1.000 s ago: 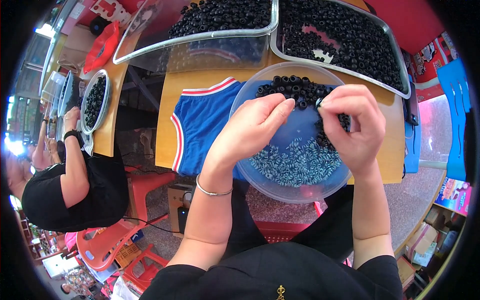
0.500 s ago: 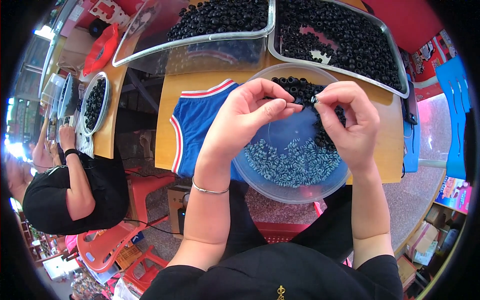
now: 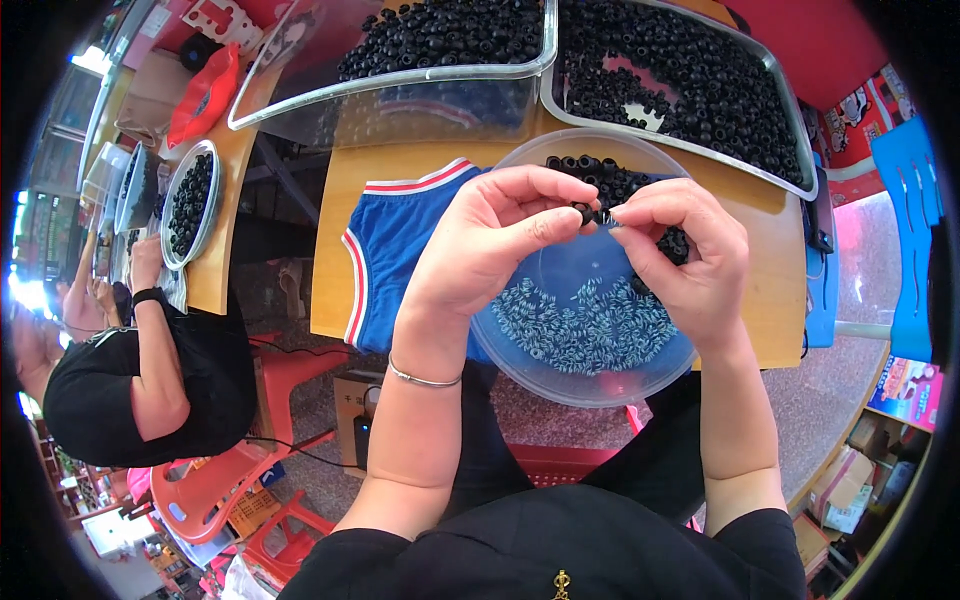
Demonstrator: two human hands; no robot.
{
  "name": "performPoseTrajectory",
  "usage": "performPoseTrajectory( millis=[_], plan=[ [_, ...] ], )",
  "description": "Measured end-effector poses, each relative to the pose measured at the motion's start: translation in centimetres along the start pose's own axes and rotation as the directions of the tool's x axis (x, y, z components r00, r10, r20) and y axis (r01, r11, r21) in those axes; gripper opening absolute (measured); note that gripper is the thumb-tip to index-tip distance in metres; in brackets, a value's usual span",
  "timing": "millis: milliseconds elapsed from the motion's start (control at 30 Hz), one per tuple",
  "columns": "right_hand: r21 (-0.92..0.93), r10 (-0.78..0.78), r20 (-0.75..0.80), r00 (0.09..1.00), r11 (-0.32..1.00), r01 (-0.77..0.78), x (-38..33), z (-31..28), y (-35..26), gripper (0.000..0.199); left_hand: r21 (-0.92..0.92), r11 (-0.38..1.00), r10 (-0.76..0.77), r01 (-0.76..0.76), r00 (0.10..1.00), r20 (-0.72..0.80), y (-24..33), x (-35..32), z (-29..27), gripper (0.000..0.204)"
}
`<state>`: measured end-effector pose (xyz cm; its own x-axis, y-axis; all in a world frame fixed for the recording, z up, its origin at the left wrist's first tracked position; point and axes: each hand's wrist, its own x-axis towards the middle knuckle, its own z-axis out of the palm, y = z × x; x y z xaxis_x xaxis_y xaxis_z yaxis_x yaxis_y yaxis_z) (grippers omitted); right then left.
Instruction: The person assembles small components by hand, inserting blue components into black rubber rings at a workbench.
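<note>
Both hands drawn closer together than half a second ago, left hand [image 3: 500,235] and right hand [image 3: 680,250] pinching one small black ring-shaped part [image 3: 592,213] between fingertips, above clear round plastic bowl [image 3: 520,350], wooden counter [image 3: 390,170] beneath, clear trays of black rings [image 3: 700,70] at twelve o'clock.

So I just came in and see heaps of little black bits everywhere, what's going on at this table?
A person's left hand and right hand meet over a clear round bowl, pinching a small black ring between the fingertips. The bowl holds black rings at its far side and small pale springs nearer the person. Behind it stand two clear trays of black rings. A second person sits at the left by another bowl of rings.
</note>
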<state>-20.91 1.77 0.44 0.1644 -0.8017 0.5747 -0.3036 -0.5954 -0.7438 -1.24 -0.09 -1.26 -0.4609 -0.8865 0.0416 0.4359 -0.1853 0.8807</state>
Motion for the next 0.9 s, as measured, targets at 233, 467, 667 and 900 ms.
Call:
performPoseTrajectory(
  millis=[233,467,667,900],
  plan=[
    [0.013,-0.008,0.022,1.0,1.0,0.007,0.0,0.0,0.0,0.016,-0.09,0.993,-0.072,0.074,0.997,0.022,0.5,0.0,0.8,0.022],
    [0.006,-0.041,0.087,0.995,0.999,0.041,0.1,-0.2,0.1,0.015,-0.034,0.999,-0.025,0.027,0.999,0.042,-0.3,0.2,0.1,0.019],
    [0.084,0.25,0.116,0.961,0.962,-0.26,0.2,-0.6,0.0,0.016,-0.012,0.998,-0.064,0.065,0.996,0.062,0.1,-0.1,-0.2,0.016],
    [-0.489,0.097,0.323,0.941,0.869,0.078,-0.5,-0.5,2.7,0.022,-0.082,0.997,-0.013,0.011,0.999,-0.029,-0.1,0.3,-0.2,0.012]
  ],
)
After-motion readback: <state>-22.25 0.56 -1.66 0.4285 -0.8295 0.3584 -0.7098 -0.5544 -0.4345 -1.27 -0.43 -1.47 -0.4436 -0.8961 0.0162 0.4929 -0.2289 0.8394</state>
